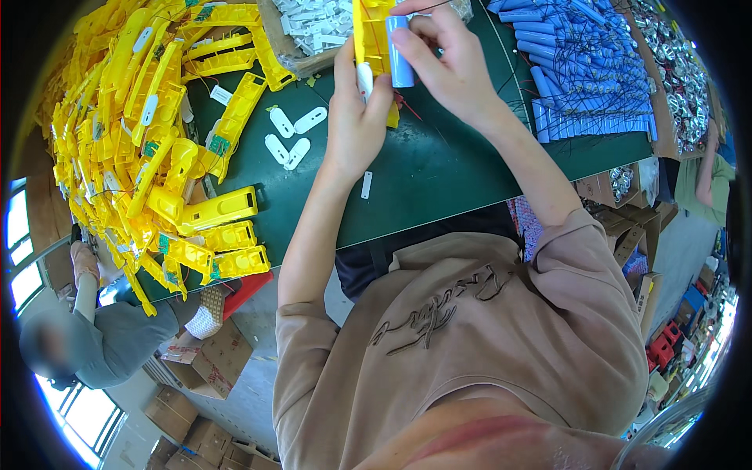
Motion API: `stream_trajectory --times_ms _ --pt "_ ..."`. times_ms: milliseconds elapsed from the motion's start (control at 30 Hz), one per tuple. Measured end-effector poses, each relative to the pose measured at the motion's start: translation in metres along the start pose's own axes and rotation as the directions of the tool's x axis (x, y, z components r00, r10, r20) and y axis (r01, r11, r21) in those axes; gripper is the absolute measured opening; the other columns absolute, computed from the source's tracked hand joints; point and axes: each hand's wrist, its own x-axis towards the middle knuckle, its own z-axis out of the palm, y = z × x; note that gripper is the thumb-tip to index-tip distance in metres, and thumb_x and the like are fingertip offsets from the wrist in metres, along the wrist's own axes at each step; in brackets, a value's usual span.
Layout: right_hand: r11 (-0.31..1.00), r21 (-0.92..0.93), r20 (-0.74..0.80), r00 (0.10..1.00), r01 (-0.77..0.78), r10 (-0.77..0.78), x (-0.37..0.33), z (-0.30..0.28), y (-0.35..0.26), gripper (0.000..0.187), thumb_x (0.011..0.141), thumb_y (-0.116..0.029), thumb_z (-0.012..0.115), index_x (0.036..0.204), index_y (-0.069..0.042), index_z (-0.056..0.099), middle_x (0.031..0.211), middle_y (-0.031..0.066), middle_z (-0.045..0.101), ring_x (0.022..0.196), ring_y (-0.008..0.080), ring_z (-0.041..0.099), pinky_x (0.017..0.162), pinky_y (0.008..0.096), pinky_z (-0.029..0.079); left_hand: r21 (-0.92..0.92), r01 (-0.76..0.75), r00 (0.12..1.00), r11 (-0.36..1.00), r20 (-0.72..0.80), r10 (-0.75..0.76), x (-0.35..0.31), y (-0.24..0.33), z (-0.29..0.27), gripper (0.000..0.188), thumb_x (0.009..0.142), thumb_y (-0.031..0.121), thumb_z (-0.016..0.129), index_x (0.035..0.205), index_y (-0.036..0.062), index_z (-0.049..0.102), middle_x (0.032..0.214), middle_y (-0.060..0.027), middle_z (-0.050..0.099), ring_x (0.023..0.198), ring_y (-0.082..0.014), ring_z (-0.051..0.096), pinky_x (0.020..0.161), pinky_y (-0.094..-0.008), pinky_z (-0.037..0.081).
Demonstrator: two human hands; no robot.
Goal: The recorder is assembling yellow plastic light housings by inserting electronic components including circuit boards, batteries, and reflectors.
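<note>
At the far middle of the green table, my left hand (pixel 356 110) is closed round a long yellow plastic housing (pixel 374 35), held upright with its ribbed hollow side showing. A white oval plate (pixel 364 81) shows on the housing beside my left fingers. My right hand (pixel 450 63) grips a blue cylindrical battery cell (pixel 400 53) between thumb and fingers, against the housing's right side. Thin red and dark wires trail near the cell. Below my left hand, a small white strip (pixel 366 185) lies on the table, with several white oval plates (pixel 288 150) to its left.
Yellow housings (pixel 125 117) with green boards are heaped at left. Blue wired cells (pixel 580 78) are stacked at right, beside a box of shiny metal parts (pixel 677 70). A box of white pieces (pixel 313 27) stands at the back. Another person (pixel 102 341) is at lower left.
</note>
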Motion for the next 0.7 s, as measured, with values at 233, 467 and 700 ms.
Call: stream_trajectory --times_ms 233,467,700 --pt "0.956 -0.246 -0.240 0.945 0.160 -0.221 0.005 0.021 0.014 0.014 0.091 -0.009 0.055 0.102 -0.001 0.051 0.068 0.0094 0.056 0.058 0.0116 0.056 0.053 0.0245 0.043 0.116 0.069 0.997 0.991 0.018 -0.072 -0.003 -0.005 0.004 0.054 0.092 0.007 0.047 0.140 0.0041 0.022 0.095 -0.0141 0.060 0.080 -0.0184 0.062 0.068 -0.0303 0.050" --pt "0.958 -0.234 -0.294 0.927 0.164 -0.231 0.008 0.033 0.027 0.018 0.090 -0.009 0.056 0.107 -0.003 0.052 0.069 0.0121 0.054 0.056 0.0182 0.053 0.051 0.0286 0.041 0.097 0.086 0.996 0.992 0.031 -0.089 -0.005 -0.002 0.008 0.055 0.093 0.008 0.046 0.141 0.0042 0.020 0.092 -0.0138 0.060 0.077 -0.0183 0.061 0.066 -0.0304 0.050" --pt "0.830 -0.540 -0.181 0.943 0.141 -0.278 0.001 0.024 0.006 0.037 0.090 -0.017 0.056 0.124 -0.005 0.050 0.079 0.0141 0.052 0.071 0.0284 0.053 0.062 0.0379 0.043 0.112 0.098 0.994 0.989 0.025 -0.102 -0.006 0.004 0.003 0.055 0.093 0.008 0.046 0.141 0.0041 0.020 0.092 -0.0141 0.060 0.076 -0.0184 0.061 0.066 -0.0302 0.050"
